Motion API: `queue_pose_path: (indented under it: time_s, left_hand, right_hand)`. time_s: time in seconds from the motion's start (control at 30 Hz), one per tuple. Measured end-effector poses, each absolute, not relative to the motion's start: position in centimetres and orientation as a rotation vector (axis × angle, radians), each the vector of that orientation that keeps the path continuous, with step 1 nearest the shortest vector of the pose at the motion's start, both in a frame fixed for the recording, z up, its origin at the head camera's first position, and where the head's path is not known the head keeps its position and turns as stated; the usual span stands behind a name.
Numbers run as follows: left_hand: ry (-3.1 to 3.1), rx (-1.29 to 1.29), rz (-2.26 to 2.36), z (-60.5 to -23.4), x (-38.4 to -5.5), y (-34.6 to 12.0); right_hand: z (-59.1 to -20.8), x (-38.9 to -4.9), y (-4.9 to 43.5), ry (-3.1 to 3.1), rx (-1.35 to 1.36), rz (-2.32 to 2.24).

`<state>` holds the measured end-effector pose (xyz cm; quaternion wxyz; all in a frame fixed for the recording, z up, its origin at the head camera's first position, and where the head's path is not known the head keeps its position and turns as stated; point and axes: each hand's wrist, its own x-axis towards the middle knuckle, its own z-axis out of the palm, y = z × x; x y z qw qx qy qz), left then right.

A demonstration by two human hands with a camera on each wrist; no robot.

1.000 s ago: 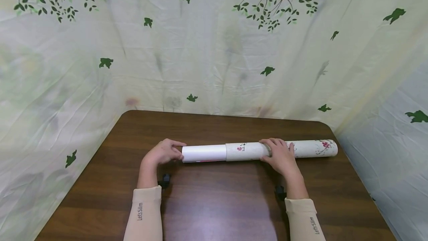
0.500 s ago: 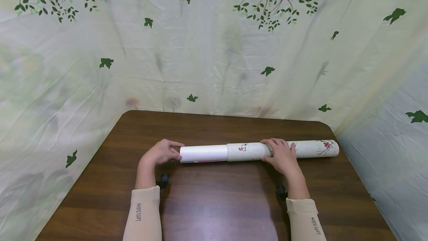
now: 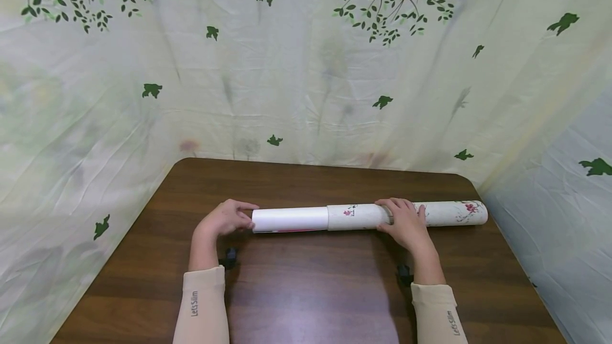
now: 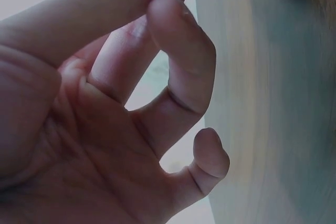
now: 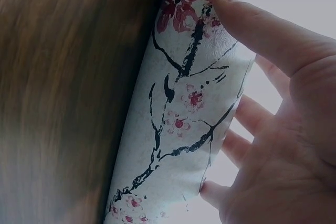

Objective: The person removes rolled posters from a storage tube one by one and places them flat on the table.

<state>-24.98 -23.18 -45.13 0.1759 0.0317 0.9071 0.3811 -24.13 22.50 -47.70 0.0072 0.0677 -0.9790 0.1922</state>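
Leaf-printed cloth (image 3: 296, 68) backs the table (image 3: 311, 280), where the left hand (image 3: 226, 218) pinches a white roll (image 3: 290, 220) jutting between the hands from the flowered tube (image 3: 447, 213) the right hand (image 3: 405, 224) grips (likely extraction, needing steady opposed pull next).

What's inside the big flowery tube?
A white roll, pinched by the left hand, sticks out of the flowery tube. Anything deeper inside is covered, so I can't see it.
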Motion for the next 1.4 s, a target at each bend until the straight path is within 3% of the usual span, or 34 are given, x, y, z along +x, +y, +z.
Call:
queue_pose_path:
  time_s: [1.4]
  left_hand:
    - [2.577,0.068,1.096,-45.0,-24.7,-25.0]
  right_hand:
    - [-47.5,-24.1,23.8,-3.087,0.184,0.657]
